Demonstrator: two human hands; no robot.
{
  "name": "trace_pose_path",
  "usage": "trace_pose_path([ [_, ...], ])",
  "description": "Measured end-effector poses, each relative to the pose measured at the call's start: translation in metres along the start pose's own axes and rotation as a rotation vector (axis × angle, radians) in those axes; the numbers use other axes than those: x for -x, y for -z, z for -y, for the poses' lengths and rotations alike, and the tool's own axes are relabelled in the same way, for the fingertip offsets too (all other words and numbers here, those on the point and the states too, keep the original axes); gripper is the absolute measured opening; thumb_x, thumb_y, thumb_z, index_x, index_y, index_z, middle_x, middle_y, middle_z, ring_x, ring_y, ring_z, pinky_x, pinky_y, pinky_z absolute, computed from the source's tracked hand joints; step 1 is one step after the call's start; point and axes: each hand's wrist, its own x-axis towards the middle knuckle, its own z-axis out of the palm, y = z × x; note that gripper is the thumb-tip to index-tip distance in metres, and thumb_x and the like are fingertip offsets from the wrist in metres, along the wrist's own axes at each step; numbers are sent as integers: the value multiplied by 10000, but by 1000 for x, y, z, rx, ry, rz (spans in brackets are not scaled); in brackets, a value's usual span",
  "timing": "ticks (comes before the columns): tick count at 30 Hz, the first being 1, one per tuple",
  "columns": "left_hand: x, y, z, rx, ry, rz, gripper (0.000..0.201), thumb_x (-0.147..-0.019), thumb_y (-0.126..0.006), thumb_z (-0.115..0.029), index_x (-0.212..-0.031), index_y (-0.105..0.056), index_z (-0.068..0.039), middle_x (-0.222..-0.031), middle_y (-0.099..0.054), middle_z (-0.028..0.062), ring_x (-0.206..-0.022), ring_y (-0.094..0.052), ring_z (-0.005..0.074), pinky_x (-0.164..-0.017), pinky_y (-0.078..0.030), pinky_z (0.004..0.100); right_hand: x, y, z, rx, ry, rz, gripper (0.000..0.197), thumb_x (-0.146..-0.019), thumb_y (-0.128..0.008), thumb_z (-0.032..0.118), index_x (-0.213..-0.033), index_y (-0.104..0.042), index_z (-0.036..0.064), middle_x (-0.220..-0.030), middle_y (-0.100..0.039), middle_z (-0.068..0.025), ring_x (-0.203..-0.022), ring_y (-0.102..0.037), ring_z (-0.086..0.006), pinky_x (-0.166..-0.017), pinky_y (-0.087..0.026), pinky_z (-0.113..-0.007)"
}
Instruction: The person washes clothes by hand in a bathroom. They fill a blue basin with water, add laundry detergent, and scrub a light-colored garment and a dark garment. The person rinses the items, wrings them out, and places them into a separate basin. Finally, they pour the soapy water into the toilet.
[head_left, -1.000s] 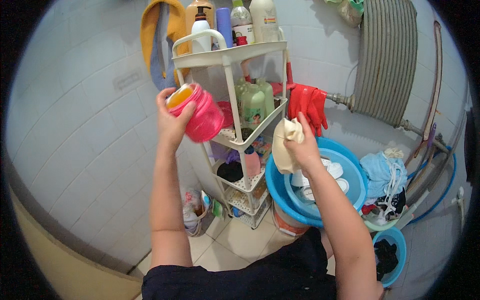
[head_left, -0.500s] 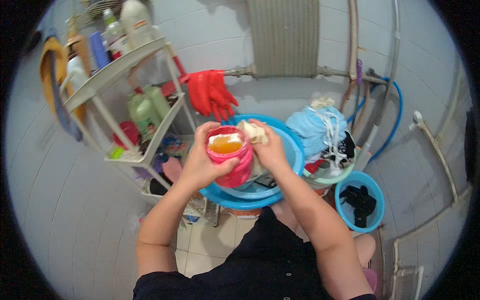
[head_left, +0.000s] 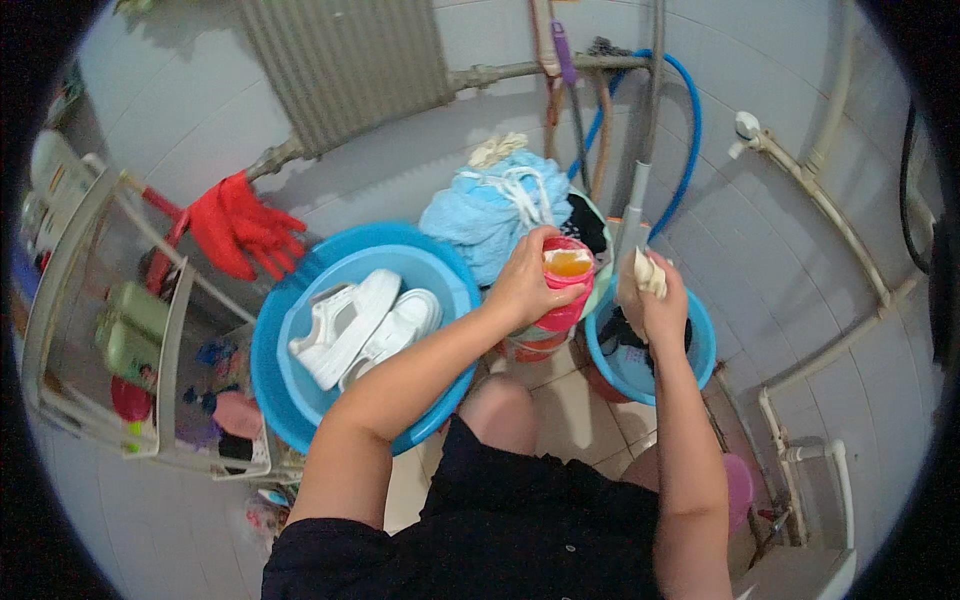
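Observation:
A pinkish-red jar (head_left: 566, 318) with orange contents and white around its inner rim is in my left hand (head_left: 523, 285), fingers and thumb wrapped round its side. My right hand (head_left: 664, 320), closed on a crumpled cream-coloured piece (head_left: 650, 274), is above the small blue bucket (head_left: 703, 350). I cannot make out what that piece is. Dark cloth (head_left: 618, 328) lies inside the bucket. Left of my left forearm, a pair of white sneakers (head_left: 365, 325) rests in a light blue basin (head_left: 293, 372), which sits within a larger blue basin (head_left: 266, 390).
Light blue fabric (head_left: 490, 215) is heaped on a pale tub behind the jar. Red rubber gloves (head_left: 240, 228) hang from the wall pipe beside a shelf rack (head_left: 170, 370) of bottles. A blue hose (head_left: 690, 150) loops at the back right, near wall pipes (head_left: 825, 220).
My view has swung right. Both hands have moved from over the basins to the right, and have drawn apart. The jar and cream piece moved with them. The sneakers now show.

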Motion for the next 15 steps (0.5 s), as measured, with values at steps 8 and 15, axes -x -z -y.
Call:
trace_pose_path([
  [8, -52, -67, 76, -195, -64, 210, 785, -631, -765, -214, -1269, -340, -45, -1139, -445, 234, -1079, -447, 404, -941, -381, 420, 12, 34, -106, -82, -262, -198, 419, -748, -552, -55, -1152, -572, 52, -1156, -570, -114, -1098, -527, -250, -968, -373, -344],
  [15, -66, -83, 95, -325, -201, 430, 552, -609, -772, -277, -1047, -546, -29, -1145, -453, 222, -1036, -484, 379, -908, -408, 401, 18, 28, -166, -218, -581, -250, 448, -757, -583, -33, -1194, -544, 56, -1195, -549, -104, -1112, -512, -225, -963, -370, -330],
])
